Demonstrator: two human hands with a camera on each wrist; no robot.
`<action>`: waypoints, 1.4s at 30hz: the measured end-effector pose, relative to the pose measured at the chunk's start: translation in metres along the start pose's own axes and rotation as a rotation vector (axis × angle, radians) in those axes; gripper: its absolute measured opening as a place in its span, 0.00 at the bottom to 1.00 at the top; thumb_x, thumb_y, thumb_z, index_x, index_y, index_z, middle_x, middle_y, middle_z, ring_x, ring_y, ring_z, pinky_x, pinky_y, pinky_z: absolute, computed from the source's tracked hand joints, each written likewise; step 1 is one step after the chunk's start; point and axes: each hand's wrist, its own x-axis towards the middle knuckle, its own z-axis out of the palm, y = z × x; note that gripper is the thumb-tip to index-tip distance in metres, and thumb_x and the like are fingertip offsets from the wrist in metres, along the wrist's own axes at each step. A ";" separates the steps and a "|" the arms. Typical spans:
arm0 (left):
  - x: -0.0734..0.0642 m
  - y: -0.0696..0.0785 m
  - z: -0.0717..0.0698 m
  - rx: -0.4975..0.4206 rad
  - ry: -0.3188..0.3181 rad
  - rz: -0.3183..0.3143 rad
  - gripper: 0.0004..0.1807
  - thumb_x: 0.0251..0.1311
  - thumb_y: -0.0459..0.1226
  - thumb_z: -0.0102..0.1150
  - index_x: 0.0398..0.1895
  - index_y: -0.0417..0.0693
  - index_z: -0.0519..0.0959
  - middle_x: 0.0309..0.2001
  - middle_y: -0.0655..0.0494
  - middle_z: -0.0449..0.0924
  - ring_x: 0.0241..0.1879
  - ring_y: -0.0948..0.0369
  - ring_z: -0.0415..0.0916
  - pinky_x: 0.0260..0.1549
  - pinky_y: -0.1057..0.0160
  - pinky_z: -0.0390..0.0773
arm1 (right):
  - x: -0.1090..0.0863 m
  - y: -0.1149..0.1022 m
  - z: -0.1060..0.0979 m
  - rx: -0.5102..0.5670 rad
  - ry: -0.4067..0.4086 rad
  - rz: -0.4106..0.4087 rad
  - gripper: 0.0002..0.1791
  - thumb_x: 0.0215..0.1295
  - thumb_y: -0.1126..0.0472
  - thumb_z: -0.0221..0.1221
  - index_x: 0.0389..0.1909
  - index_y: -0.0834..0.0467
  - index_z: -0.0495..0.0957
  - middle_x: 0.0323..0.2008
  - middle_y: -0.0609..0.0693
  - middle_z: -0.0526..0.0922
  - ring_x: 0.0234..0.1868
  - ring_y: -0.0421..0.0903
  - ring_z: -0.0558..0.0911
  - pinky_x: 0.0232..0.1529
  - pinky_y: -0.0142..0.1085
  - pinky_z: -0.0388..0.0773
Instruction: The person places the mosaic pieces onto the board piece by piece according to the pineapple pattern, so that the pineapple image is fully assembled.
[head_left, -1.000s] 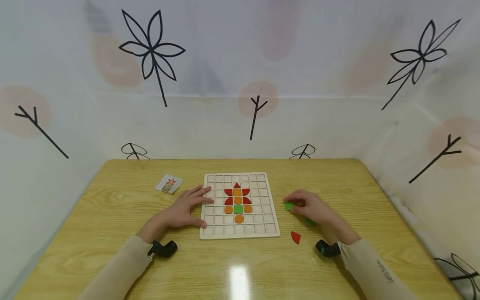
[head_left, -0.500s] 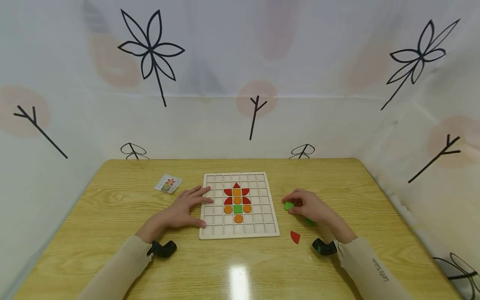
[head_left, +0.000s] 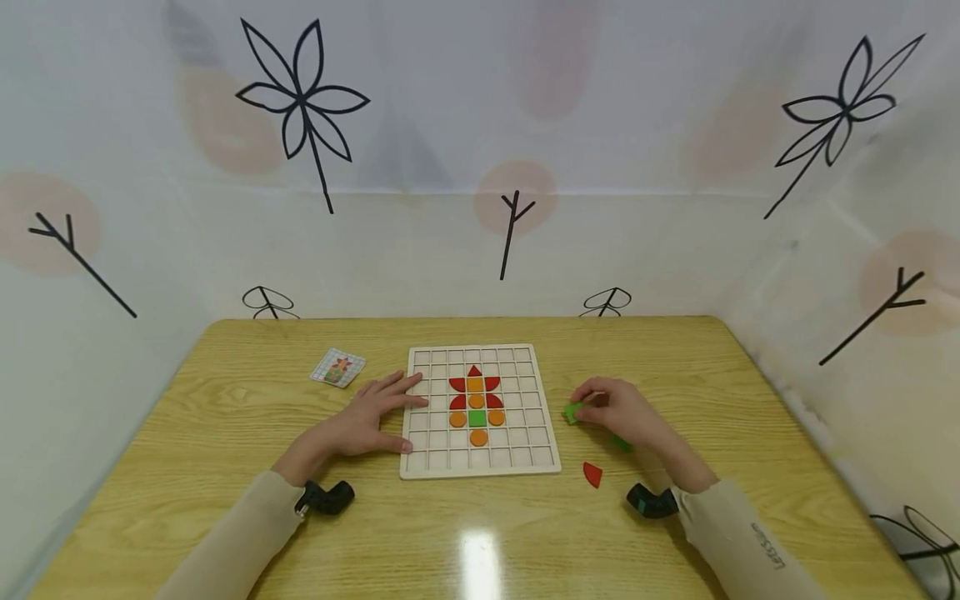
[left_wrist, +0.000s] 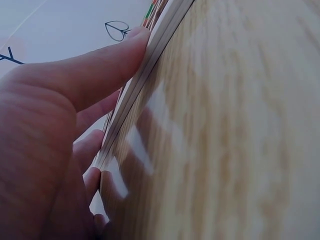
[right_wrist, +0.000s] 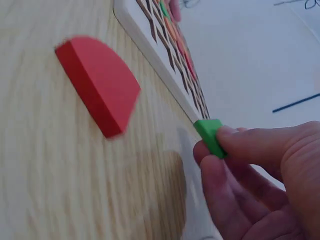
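Observation:
A white wooden grid board (head_left: 528, 458) lies mid-table, with red, orange and green flat pieces set in its cells. The green square (head_left: 477, 418) sits between two orange discs. My left hand (head_left: 367, 419) rests spread along the board's left edge; its thumb (left_wrist: 120, 57) lies against the rim in the left wrist view. Right of the board, my right hand (head_left: 621, 412) pinches a small green block (right_wrist: 212, 137) between thumb and fingers. Another green piece (head_left: 622, 444) shows partly from under that hand. A red quarter-circle piece (head_left: 592, 475) lies nearer me.
A small picture card (head_left: 338, 367) with a gridded coloured pattern lies on the table at the board's upper left. The wooden table (head_left: 390, 542) ends at patterned cloth walls (head_left: 420, 250) behind and at the sides. Each wrist carries a black camera mount (head_left: 328, 498).
The green block has turned in my right fingers and shifted slightly left, while that hand has moved a little right. My left hand has stayed on the board.

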 end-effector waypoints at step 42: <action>0.000 -0.001 0.002 -0.022 0.015 -0.006 0.41 0.52 0.53 0.73 0.69 0.51 0.72 0.79 0.47 0.47 0.77 0.43 0.37 0.67 0.32 0.36 | 0.023 -0.042 0.083 -0.005 -0.112 -0.167 0.05 0.60 0.65 0.70 0.36 0.53 0.85 0.37 0.44 0.80 0.35 0.40 0.77 0.37 0.31 0.76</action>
